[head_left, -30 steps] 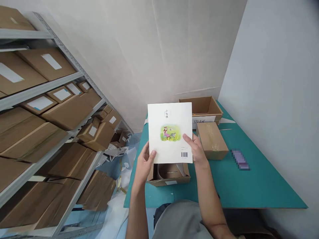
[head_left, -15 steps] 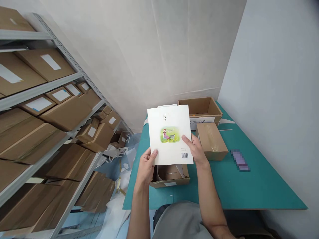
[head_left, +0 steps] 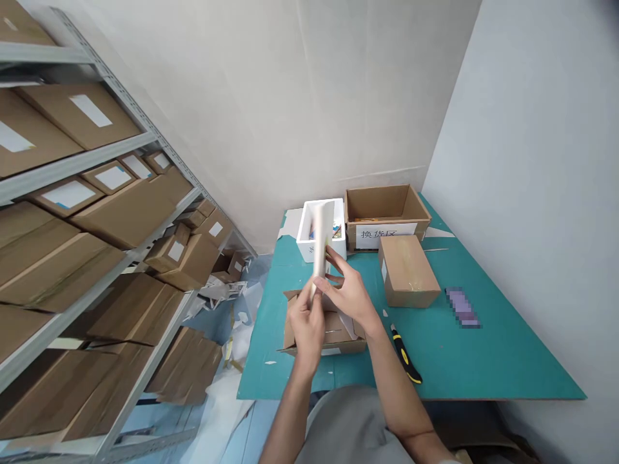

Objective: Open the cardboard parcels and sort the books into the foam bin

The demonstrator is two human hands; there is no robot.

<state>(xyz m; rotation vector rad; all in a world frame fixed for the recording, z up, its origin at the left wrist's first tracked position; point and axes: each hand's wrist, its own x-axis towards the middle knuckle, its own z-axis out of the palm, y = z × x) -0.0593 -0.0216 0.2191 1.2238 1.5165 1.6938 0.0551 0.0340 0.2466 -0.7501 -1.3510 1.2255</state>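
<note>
A thin white book [head_left: 320, 235] is held upright and edge-on, slightly blurred, above the table. My left hand [head_left: 308, 319] grips its lower end. My right hand [head_left: 347, 289] is also on the book, thumb at the near edge and fingers along its right face. Below both hands stands an open cardboard box [head_left: 358, 346], flaps spread, its inside partly hidden by my arms. Behind the book is a white foam box [head_left: 305, 248] with colourful items in it.
On the green table [head_left: 493, 367] lie a black and yellow utility knife [head_left: 406, 354] and a pixelated purple object [head_left: 463, 308]. A closed carton [head_left: 411, 270] stands right of my hands, with a labelled open carton [head_left: 387, 235] behind it. Shelves of boxes [head_left: 111, 212] fill the left.
The book has turned from its back cover facing me to edge-on. Both hands have come closer together around it. The foam box and the knife now show.
</note>
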